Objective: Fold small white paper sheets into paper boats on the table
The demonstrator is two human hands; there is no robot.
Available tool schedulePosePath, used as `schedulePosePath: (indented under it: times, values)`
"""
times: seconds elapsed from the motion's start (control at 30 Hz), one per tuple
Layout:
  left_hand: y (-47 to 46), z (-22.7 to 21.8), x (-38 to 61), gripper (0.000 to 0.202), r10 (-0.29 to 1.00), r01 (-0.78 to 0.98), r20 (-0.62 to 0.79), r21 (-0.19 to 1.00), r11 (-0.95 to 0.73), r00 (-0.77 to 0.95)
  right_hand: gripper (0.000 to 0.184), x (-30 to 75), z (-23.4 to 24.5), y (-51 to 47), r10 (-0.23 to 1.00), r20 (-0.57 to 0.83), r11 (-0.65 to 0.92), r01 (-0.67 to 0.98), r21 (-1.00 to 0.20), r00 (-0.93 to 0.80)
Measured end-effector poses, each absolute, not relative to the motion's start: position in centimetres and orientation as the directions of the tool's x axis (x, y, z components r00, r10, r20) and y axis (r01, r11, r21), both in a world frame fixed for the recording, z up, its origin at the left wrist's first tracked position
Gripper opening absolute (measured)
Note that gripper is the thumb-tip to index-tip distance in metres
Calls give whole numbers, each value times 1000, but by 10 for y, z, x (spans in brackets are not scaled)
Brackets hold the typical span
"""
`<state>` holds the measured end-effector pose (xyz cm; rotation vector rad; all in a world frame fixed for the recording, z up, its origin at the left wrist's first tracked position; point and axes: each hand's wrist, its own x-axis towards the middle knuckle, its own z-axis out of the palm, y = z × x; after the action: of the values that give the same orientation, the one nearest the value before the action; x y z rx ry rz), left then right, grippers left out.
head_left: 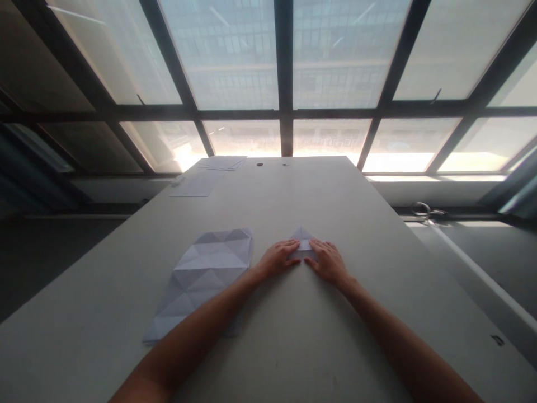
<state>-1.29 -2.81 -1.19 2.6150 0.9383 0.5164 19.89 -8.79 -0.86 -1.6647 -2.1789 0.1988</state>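
A small piece of folded white paper (302,244) lies on the white table, its pointed tip facing away from me. My left hand (280,256) grips its left side, fingers laid over the top and the thumb at the near edge. On the right side my right hand (328,259) holds it in much the same way. The hands cover both side corners of the paper. Left of my left hand rests a larger creased sheet of paper (205,260), marked with crossing diagonal folds. My left forearm hides part of its near right side.
Flat white sheets (197,183) lie at the far left of the table (369,235). Two small dark round spots (260,164) show near the far edge. A white pole with metal rings (428,212) stands beyond the right edge. Large windows rise behind the table.
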Motion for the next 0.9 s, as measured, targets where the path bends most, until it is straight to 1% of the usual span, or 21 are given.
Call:
schedulePosePath:
  times: [0.17, 0.27, 0.37, 0.47, 0.57, 0.63, 0.73, 0.8, 0.9]
  values:
    - [-35, -3, -13, 40, 677, 552, 289, 410, -726, 677, 26, 198, -4, -90, 932, 303, 289, 909, -300, -197]
    - [-38, 1, -13, 26, 711, 618, 305, 354, -702, 633, 14, 197, -4, -90, 921, 341, 292, 914, -281, -189]
    - [-40, 4, -15, 18, 720, 662, 339, 288, -692, 605, 18, 197, -4, -89, 904, 387, 299, 914, -273, -180]
    - [-41, 7, -16, 23, 705, 671, 435, 259, -694, 561, 25, 198, -3, -89, 873, 463, 310, 909, -281, -155]
    - [-41, 6, -16, 32, 665, 666, 515, 222, -712, 540, 34, 199, -3, -89, 838, 522, 336, 903, -269, -156]
    - [-40, 4, -15, 40, 664, 683, 487, 171, -710, 568, 41, 199, -5, -88, 850, 497, 325, 917, -233, -175]
    - [-39, 0, -14, 46, 710, 731, 354, 98, -676, 609, 49, 199, -9, -87, 905, 370, 289, 942, -169, -211]
    - [-40, -2, -13, 46, 734, 747, 277, 76, -660, 620, 53, 196, -13, -89, 934, 283, 265, 954, -140, -218]
    - [-44, -6, -10, 42, 738, 747, 245, 70, -661, 629, 54, 187, -17, -94, 952, 225, 238, 964, -118, -208]
